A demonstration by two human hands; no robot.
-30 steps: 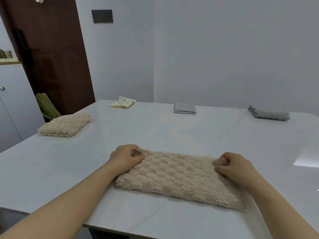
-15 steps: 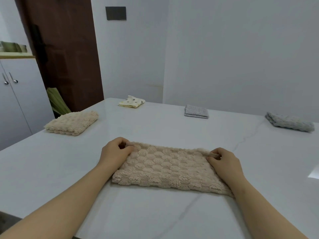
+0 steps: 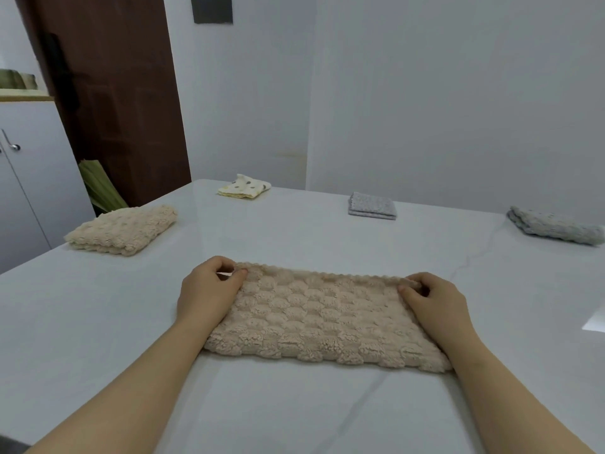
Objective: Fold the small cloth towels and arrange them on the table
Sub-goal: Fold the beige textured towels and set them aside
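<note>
A beige bobbled towel (image 3: 324, 319) lies folded in half on the white table (image 3: 327, 404), just in front of me. My left hand (image 3: 209, 290) pinches its far left corner. My right hand (image 3: 435, 299) pinches its far right corner. Both wrists rest along the towel's short sides. Four folded towels sit further off: a second beige towel (image 3: 122, 234) at the left, a yellow dotted cloth (image 3: 245, 186) at the back, a small grey cloth (image 3: 371, 205) at the back middle, and a grey fluffy towel (image 3: 555, 226) at the right.
A brown door (image 3: 111, 93) and a white cabinet (image 3: 23, 178) stand left of the table. A green leafy bundle (image 3: 100, 185) leans beside the door. White walls close the back.
The view has shifted rightward and closer. My hands have stayed on the towel's far corners, and the far edge looks straighter and more even than before.
</note>
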